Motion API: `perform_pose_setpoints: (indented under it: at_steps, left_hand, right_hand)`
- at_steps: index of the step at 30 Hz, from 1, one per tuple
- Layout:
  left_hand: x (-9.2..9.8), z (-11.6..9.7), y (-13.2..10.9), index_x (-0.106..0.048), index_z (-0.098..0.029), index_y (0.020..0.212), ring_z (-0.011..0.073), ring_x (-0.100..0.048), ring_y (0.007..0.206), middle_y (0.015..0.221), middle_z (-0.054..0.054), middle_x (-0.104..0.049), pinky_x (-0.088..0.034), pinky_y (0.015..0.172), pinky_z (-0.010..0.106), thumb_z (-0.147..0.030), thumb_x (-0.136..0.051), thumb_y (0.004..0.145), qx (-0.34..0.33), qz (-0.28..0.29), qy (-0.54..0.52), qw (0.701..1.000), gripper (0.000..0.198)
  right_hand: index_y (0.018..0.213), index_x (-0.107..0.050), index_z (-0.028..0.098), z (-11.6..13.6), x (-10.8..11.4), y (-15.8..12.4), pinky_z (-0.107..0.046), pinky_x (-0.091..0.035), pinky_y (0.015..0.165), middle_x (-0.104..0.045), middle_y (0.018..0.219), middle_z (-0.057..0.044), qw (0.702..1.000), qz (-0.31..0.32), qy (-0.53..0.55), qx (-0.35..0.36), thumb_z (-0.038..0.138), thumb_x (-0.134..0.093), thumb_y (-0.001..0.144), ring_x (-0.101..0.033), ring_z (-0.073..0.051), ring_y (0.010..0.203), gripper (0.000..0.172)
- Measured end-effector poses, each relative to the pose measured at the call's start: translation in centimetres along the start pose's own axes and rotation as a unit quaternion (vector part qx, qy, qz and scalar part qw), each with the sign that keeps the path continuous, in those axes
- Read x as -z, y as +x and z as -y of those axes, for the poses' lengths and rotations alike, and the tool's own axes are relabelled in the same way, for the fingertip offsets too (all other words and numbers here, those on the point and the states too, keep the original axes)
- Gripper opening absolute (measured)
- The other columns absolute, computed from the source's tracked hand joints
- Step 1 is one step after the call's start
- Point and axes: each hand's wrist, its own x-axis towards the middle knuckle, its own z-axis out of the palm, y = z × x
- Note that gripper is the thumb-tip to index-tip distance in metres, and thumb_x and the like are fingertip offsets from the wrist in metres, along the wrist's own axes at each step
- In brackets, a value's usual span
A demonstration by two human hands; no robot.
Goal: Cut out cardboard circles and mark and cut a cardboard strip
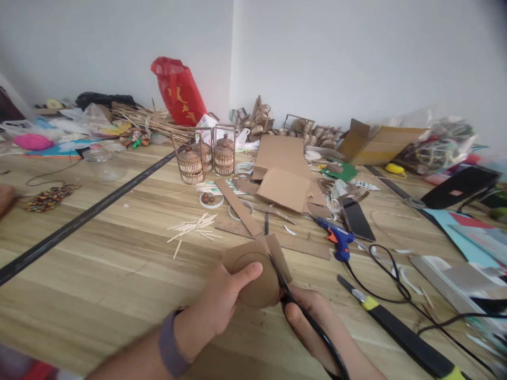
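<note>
My left hand (227, 293), closed with the thumb on top, grips a piece of brown cardboard (259, 282) that has a circle drawn on it. My right hand (312, 322) is wrapped round the black handles of a pair of scissors (285, 290). Their blades lie at the right side of the circle, with a strip of the cardboard standing off beyond them. Under the hands is the wooden tabletop (130, 316). Just past the cardboard lie a flat cardboard strip (240, 208) and a dark pen (266, 224).
A blue glue gun (338, 240) with its cord and a yellow-black utility knife (404, 332) lie to the right, near a phone (357, 219). Small sticks (192, 227) are scattered at left. Small lidded baskets (190, 166) and cardboard sheets (283, 158) stand behind. Someone's hand (6, 198) shows at far left.
</note>
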Motion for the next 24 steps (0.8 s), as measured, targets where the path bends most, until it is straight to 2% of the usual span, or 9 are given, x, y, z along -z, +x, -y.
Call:
perform_pose_setpoints:
  at_steps: [4,8,19,24]
  left_hand:
    - [-0.08,0.07,-0.04,-0.074,-0.019,0.124,0.0366,-0.068,0.12,0.117,0.011,-0.079,-0.049,0.109,0.049,-0.043,-0.088,0.069,-0.009,0.0,-0.001,1.0,0.062]
    - [-0.21,-0.06,-0.08,-0.074,-0.019,0.122,0.0371,-0.066,0.123,0.118,0.011,-0.079,-0.049,0.11,0.05,-0.043,-0.087,0.07,0.001,0.006,-0.002,1.0,0.058]
    - [-0.22,-0.3,-0.09,-0.073,-0.021,0.126,0.0371,-0.067,0.121,0.118,0.011,-0.079,-0.05,0.108,0.049,-0.042,-0.087,0.069,-0.019,0.002,0.012,1.0,0.062]
    - [-0.15,-0.18,-0.06,-0.071,-0.02,0.128,0.0373,-0.069,0.117,0.116,0.011,-0.08,-0.051,0.106,0.05,-0.044,-0.087,0.069,-0.005,0.01,0.004,1.0,0.066]
  right_hand:
    - [0.08,-0.062,0.02,0.04,0.02,-0.11,-0.027,-0.039,0.058,-0.059,0.071,-0.002,1.0,0.001,-0.003,-0.006,0.087,-0.031,0.091,-0.053,-0.019,0.065,0.075]
    - [0.082,-0.065,0.019,0.17,0.09,-0.11,-0.027,-0.042,0.06,-0.061,0.072,-0.003,1.0,0.001,-0.015,-0.007,0.087,-0.03,0.092,-0.057,-0.02,0.068,0.077]
    - [0.079,-0.065,0.019,0.47,0.09,-0.06,-0.027,-0.043,0.06,-0.063,0.073,-0.003,1.0,-0.001,-0.014,-0.004,0.087,-0.029,0.091,-0.058,-0.02,0.068,0.078]
    - [0.079,-0.067,0.019,0.39,0.02,-0.02,-0.027,-0.043,0.059,-0.063,0.073,-0.004,1.0,-0.005,-0.01,0.002,0.087,-0.03,0.092,-0.058,-0.021,0.068,0.078]
